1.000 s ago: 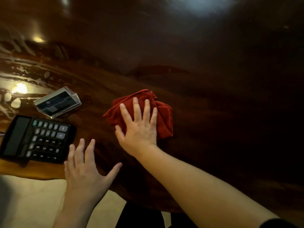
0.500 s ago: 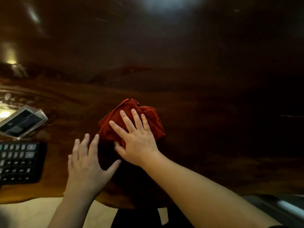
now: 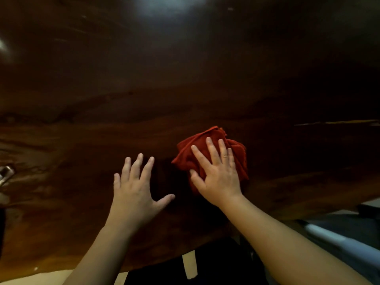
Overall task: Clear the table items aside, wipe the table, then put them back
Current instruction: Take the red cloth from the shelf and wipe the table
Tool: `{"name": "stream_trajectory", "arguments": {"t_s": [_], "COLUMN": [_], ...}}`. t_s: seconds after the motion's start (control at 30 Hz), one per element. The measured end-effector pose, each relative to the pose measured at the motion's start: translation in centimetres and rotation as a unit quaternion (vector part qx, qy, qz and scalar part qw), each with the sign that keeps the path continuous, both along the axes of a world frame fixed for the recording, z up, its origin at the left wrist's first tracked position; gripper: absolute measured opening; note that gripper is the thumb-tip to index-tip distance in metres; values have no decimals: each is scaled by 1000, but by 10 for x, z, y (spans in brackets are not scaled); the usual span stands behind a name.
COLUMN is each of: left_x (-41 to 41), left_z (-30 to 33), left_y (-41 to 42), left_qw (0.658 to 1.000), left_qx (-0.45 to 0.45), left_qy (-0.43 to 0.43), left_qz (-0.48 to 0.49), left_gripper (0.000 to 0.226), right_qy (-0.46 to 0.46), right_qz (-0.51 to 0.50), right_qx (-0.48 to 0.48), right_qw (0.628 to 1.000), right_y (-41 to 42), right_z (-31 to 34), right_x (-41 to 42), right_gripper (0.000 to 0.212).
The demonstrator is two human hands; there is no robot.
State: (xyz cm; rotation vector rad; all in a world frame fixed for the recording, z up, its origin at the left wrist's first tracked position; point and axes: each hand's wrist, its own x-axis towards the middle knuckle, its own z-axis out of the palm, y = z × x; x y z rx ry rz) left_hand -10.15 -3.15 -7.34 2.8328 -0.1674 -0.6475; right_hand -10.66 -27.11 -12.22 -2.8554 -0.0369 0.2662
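Your right hand (image 3: pixel 218 175) lies flat on a bunched red cloth (image 3: pixel 236 153), palm down, fingers (image 3: pixel 211 149) spread and extended across its top; it presses the cloth rather than closing around it, so the hand is open on the fabric. The cloth sits on the dark, glossy wooden table (image 3: pixel 185 79), right of centre in the view and a little way in from the near edge. Its folds bulge out beyond your fingertips and to the right of your palm, and a corner sticks out to the left, under your thumb.

Your left hand (image 3: pixel 135 188) is just beside the right one, apart from the cloth, palm down with fingers splayed and thumb stretched toward the right hand. It holds nothing; whether the palm touches the wood or floats just over it cannot be told from this angle.

The tabletop reflects a pale light patch near the top of the view. At the far left edge a small shiny object (image 3: pixel 6 173) shows only in part, too cut off to name. Below the table's near edge you see a pale floor (image 3: pixel 24 279), and a light-coloured bar (image 3: pixel 329 237) at the lower right.
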Motion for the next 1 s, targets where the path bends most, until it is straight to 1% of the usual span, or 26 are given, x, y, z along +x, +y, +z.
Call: {"name": "stream_trajectory", "arguments": {"t_s": [0.17,0.3,0.4,0.47,0.67,0.87,1.0], "left_x": [4,5,2,-2,-17,-37,-55], "left_z": [-1,-4,-5,-6,-5,-3,-1], "left_y": [-30,-39,-38,-34,-3,36,70], "left_qw": [999,999,999,999,1000,998,995], "left_qx": [-4,-1,-2,-3,-7,3,13], "left_qy": [6,1,1,-1,-20,-9,10], "left_qz": [-34,-43,-42,-36,13,56,101], "left_gripper": [115,114,113,110,91,91,91], "right_qy": [18,31,42,44,49,46,46], "right_qz": [-69,-135,-143,-140,-147,-125,-88], "right_qx": [-23,-34,-34,-34,-39,-37,-35], "right_qw": [997,990,988,989,987,990,994], "right_y": [-66,-100,-107,-105,-87,-47,2], "right_z": [1,2,3,4,6,4,1], "right_x": [-22,-40,-46,-46,-49,-61,-59], "right_gripper": [74,77,76,75,73,74,75]}}
